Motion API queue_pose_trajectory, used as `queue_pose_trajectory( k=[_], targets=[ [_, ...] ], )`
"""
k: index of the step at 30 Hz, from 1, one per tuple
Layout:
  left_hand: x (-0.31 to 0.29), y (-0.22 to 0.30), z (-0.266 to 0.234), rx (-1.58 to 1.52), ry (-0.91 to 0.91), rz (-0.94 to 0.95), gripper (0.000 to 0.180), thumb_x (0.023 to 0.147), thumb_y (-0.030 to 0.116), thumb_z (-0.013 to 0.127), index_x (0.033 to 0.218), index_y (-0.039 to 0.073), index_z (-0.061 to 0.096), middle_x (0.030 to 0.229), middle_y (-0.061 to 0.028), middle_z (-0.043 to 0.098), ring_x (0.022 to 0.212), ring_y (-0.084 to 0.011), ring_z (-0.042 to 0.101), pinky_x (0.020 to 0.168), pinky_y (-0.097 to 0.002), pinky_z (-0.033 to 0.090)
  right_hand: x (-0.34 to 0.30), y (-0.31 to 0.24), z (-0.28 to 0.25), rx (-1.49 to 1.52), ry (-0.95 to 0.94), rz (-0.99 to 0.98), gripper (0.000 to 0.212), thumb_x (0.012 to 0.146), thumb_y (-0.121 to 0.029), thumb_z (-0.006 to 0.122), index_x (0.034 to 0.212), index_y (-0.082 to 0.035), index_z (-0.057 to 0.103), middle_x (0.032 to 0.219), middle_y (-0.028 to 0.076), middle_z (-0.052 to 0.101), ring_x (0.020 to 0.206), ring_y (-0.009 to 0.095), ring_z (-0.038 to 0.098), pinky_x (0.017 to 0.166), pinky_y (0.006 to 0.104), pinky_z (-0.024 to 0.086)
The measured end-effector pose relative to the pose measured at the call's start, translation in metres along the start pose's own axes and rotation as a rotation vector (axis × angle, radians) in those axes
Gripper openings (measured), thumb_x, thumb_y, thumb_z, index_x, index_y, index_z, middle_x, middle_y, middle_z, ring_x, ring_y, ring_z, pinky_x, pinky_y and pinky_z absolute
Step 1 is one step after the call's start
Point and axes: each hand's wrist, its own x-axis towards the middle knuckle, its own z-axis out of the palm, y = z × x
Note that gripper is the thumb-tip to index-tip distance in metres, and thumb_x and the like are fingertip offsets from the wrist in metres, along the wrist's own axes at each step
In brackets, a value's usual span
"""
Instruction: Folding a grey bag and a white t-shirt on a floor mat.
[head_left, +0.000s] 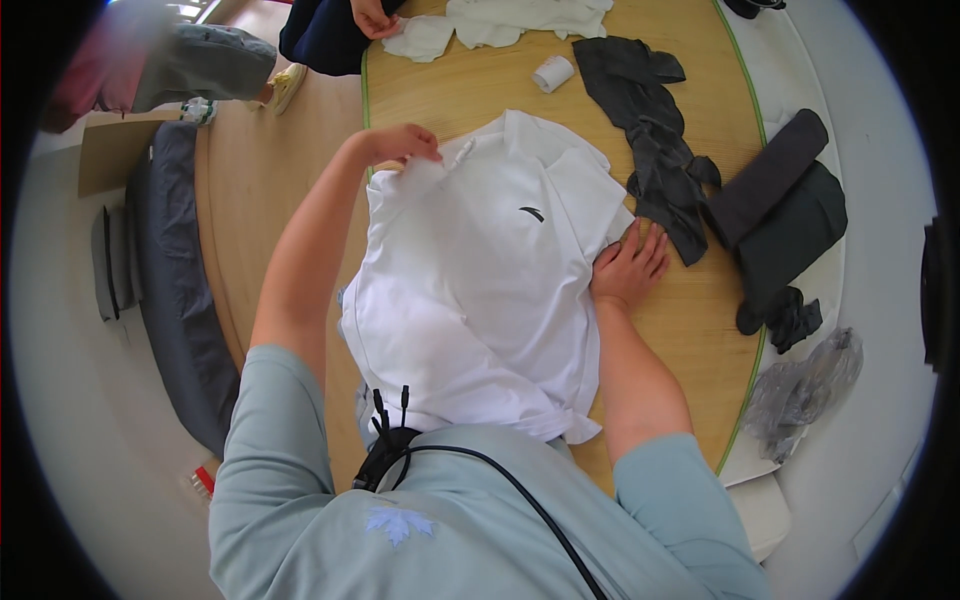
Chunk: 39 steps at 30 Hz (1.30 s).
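Note:
A white T-shirt (490, 260) with a small dark mark on its chest lies spread on the wooden table before me, its near end close to my body. My left hand (400, 146) is closed on its far left part, and the cloth under the fingers is slightly blurred. Flat beside the shirt's right edge rests my right hand (632, 265), fingers spread, at the tip of a sleeve. Farther right, crumpled dark grey clothing (650, 130) stretches across the table.
Rolled dark cloths (780, 220) and a clear plastic bag (805, 390) lie along the right side. A white roll (553, 73) stands near the far edge. Another person's hand (375, 18) touches white cloth (520, 20) there. A dark grey bench (180, 270) is at left.

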Motion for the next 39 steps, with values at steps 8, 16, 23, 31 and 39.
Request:
queue_pose_trajectory(
  k=[8, 16, 23, 31, 39],
  targets=[
    [0.017, -0.005, 0.014, 0.232, 1.131, 0.154, 0.038, 0.088, 0.039, 0.060, 0.116, 0.015, 0.057, 0.119, -0.0196, 0.057, 0.110, -0.0365, 0.054, 0.089, -0.0440, 0.045, -0.001, 0.000, 0.000, -0.002, 0.006, -0.004, 0.046, 0.084, -0.021, 0.047, 0.130, -0.014, 0.050, 0.139, 0.013, 0.041, 0.132, 0.035, 0.033, 0.105, 0.0561, 0.027],
    [0.002, -0.169, 0.051, -0.330, 1.181, 0.044, 0.065, 0.089, 0.044, 0.055, 0.138, 0.005, 0.038, 0.128, -0.0181, 0.052, 0.112, -0.0330, 0.054, 0.093, -0.0385, 0.044, -0.002, -0.004, 0.000, 0.027, 0.034, -0.013, 0.048, 0.085, -0.020, 0.048, 0.132, -0.014, 0.048, 0.141, 0.012, 0.038, 0.133, 0.033, 0.032, 0.106, 0.0532, 0.026],
    [-0.070, -0.147, 0.162, -0.761, 0.329, -0.371, 0.059, 0.084, 0.038, 0.064, 0.126, -0.001, 0.054, 0.118, -0.0128, 0.062, 0.101, -0.0254, 0.061, 0.086, -0.0377, 0.049, -0.007, 0.008, 0.004, -0.012, 0.059, -0.046, 0.048, 0.083, -0.020, 0.048, 0.131, -0.014, 0.048, 0.140, 0.012, 0.039, 0.132, 0.035, 0.033, 0.104, 0.0550, 0.027],
    [-0.006, -0.190, 0.168, -1.123, 0.628, -0.004, 0.045, 0.085, 0.030, 0.064, 0.118, -0.001, 0.061, 0.115, -0.0137, 0.063, 0.100, -0.0216, 0.061, 0.086, -0.0365, 0.050, -0.005, -0.002, 0.005, -0.034, 0.070, -0.047, 0.045, 0.088, -0.020, 0.046, 0.132, -0.013, 0.047, 0.140, 0.013, 0.041, 0.131, 0.034, 0.035, 0.105, 0.0526, 0.028],
    [0.037, -0.290, 0.170, -1.372, 0.620, -0.106, 0.035, 0.081, 0.018, 0.065, 0.109, -0.004, 0.063, 0.114, -0.0169, 0.062, 0.098, -0.0255, 0.061, 0.081, -0.0365, 0.051, -0.008, -0.008, -0.003, 0.002, 0.036, -0.086, 0.047, 0.089, -0.020, 0.045, 0.135, -0.011, 0.044, 0.144, 0.015, 0.036, 0.133, 0.035, 0.033, 0.105, 0.0535, 0.027]
  ],
)
